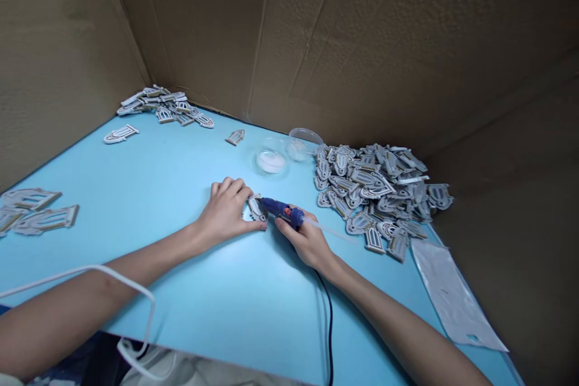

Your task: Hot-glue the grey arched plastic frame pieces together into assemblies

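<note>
The left hand point(226, 212) pinches a small white-and-grey arched window-shaped piece point(257, 208) between thumb and fingers, low over the light-blue smooth tabletop point(217, 307); the right hand point(311, 242) is wrapped around a dark-blue plastic glue gun point(281, 210), its nozzle at the piece, whether touching I cannot tell; a translucent glue stick point(330, 231) juts from its rear, and a thin black cord point(330, 325) runs down toward the near edge; just beyond the hands stands a round clear plastic dish with white contents point(270, 161); to the right lies a large heap of similar grey-and-white arched pieces point(371, 184), with a flat whitish plastic bag point(452, 289) near it; a smaller pile of such pieces point(156, 102) lies far left, before brown cardboard walls point(289, 36).
</note>
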Tool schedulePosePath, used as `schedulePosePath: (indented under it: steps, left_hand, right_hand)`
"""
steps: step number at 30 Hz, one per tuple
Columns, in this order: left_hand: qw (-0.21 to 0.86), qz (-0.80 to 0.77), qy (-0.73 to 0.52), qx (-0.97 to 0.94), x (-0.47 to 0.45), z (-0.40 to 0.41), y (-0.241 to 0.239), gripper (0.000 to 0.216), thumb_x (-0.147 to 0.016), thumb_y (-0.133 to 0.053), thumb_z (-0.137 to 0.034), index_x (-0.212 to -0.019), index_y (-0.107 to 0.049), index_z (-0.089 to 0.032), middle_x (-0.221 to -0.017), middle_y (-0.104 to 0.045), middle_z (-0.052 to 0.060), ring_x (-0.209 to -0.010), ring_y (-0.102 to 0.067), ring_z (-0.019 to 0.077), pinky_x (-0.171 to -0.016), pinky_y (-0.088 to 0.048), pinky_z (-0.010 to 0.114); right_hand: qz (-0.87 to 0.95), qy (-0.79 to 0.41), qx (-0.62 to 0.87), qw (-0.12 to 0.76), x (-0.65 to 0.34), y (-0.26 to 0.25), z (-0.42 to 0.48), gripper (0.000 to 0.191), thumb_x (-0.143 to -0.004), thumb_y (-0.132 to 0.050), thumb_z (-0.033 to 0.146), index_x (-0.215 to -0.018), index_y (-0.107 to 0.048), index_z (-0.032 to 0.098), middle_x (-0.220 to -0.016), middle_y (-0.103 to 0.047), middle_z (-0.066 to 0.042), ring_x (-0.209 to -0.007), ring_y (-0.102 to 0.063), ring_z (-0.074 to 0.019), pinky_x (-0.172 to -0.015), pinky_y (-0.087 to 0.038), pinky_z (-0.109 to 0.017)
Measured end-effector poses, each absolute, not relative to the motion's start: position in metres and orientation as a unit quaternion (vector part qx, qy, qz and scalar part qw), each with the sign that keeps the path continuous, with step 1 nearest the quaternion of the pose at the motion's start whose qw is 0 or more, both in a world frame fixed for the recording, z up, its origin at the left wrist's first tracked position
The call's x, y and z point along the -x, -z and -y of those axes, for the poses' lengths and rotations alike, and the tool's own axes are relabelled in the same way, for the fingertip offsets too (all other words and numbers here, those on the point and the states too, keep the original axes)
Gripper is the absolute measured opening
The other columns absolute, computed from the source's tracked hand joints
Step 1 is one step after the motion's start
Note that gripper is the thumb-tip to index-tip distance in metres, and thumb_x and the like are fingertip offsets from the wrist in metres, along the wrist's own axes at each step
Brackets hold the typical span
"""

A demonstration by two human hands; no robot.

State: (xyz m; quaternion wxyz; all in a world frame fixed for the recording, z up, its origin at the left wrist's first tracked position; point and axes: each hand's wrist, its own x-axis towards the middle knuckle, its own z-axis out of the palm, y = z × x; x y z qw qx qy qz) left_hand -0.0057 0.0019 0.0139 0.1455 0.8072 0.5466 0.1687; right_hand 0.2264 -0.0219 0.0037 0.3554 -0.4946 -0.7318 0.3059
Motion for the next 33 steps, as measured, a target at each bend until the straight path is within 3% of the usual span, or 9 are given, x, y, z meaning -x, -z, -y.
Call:
schedulePosePath:
  steps: [16, 26, 33]
  left_hand:
    - [0.154, -0.542, -0.184, -0.805, 0.0049, -0.0032, -0.0117, 0.062, -0.072, -0.091, -0.068, -0.111, -0.073, -0.023, -0.116, -0.069, 0.009, -0.117, -0.055, 0.0363, -0.095, -0.039, 0.048]
    - [0.186, -0.541, -0.198, -0.796, 0.0068, -0.0064, -0.0103, 0.061, -0.069, -0.093, -0.066, -0.107, -0.072, -0.024, -0.113, -0.069, 0.006, -0.117, -0.054, 0.0349, -0.094, -0.039, 0.045]
    - [0.189, -0.542, -0.203, -0.793, 0.0077, -0.0070, -0.0090, 0.061, -0.068, -0.095, -0.067, -0.106, -0.072, -0.024, -0.110, -0.069, 0.005, -0.116, -0.055, 0.0339, -0.094, -0.039, 0.045]
  right_hand:
    - [0.745, -0.278, 0.510, 0.327, -0.2243, -0.0073, 0.0233, 0.030, -0.097, -0.062, 0.045, -0.083, -0.076, 0.022, -0.077, -0.073, -0.003, -0.072, -0.059, -0.0223, -0.070, -0.045, -0.032]
    - [0.735, -0.296, 0.507, 0.339, -0.2221, -0.0118, 0.0229, 0.038, -0.096, -0.062, 0.047, -0.065, -0.063, 0.024, -0.065, -0.063, -0.001, -0.066, -0.053, -0.0201, -0.063, -0.040, -0.030]
    - [0.735, -0.296, 0.507, 0.338, -0.2229, -0.0104, 0.0233, 0.037, -0.096, -0.063, 0.047, -0.067, -0.065, 0.024, -0.064, -0.062, -0.001, -0.067, -0.054, -0.0208, -0.065, -0.041, -0.031]
